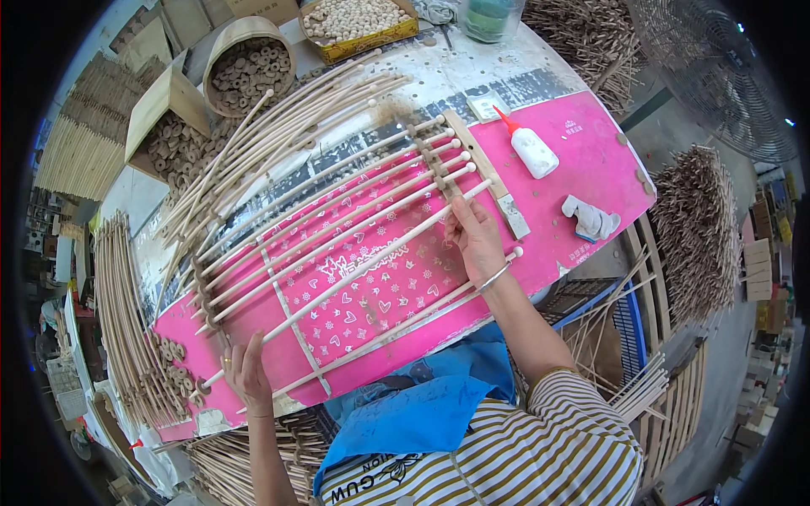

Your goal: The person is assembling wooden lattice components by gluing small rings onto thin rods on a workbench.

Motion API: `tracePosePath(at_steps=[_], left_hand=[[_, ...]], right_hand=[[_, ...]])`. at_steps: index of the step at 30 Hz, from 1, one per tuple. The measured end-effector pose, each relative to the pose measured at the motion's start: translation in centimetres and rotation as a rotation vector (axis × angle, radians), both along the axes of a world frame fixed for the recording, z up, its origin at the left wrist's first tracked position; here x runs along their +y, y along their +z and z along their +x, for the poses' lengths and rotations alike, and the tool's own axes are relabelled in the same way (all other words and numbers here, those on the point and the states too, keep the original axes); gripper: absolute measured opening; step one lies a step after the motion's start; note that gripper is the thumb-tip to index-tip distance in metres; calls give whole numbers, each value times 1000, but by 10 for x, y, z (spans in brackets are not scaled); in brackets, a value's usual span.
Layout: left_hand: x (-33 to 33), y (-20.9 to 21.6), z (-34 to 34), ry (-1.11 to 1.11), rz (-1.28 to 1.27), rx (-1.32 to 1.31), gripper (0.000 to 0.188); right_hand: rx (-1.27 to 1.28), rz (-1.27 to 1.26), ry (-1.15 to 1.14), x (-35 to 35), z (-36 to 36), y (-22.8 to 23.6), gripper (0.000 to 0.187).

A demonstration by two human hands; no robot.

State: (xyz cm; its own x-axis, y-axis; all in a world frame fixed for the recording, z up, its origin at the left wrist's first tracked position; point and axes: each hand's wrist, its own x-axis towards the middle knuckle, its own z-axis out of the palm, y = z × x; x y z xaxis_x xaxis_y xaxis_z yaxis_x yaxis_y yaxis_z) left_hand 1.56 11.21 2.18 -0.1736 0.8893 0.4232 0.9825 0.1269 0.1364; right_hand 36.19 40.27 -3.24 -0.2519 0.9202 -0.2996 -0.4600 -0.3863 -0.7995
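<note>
A long pale wooden stick with a ball tip (363, 268) slants across the pink board. My left hand (247, 375) has its fingers closed round the lower left part of this stick. Near the ball end, my right hand (477, 240) pinches the same stick, beside a dark notched strip (434, 160). Several similar ball-tipped sticks (337, 219) lie side by side through that strip and a second notched strip (201, 291) on the left. A wooden end bar (485, 169) stands just past the balls. One more ball-tipped stick (405, 325) lies nearer me.
On the pink board (591, 135) sit a white glue bottle with a red tip (534, 152) and a crumpled whitish cloth (591, 219). Wooden rings fill a round tub (245, 38) and a box (139, 126). Loose sticks (245, 152) lie behind; a blue crate (629, 325) stands right.
</note>
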Motion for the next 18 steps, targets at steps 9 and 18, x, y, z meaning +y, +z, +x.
tracePosePath(at_steps=[9, 18], left_hand=[[6, -7, -1, 2, -41, -87, 35], [26, -31, -13, -43, -154, -248, 29]], right_hand=[[-38, 43, 104, -5, 11, 14, 40], [-751, 330, 18, 22, 64, 16, 28]])
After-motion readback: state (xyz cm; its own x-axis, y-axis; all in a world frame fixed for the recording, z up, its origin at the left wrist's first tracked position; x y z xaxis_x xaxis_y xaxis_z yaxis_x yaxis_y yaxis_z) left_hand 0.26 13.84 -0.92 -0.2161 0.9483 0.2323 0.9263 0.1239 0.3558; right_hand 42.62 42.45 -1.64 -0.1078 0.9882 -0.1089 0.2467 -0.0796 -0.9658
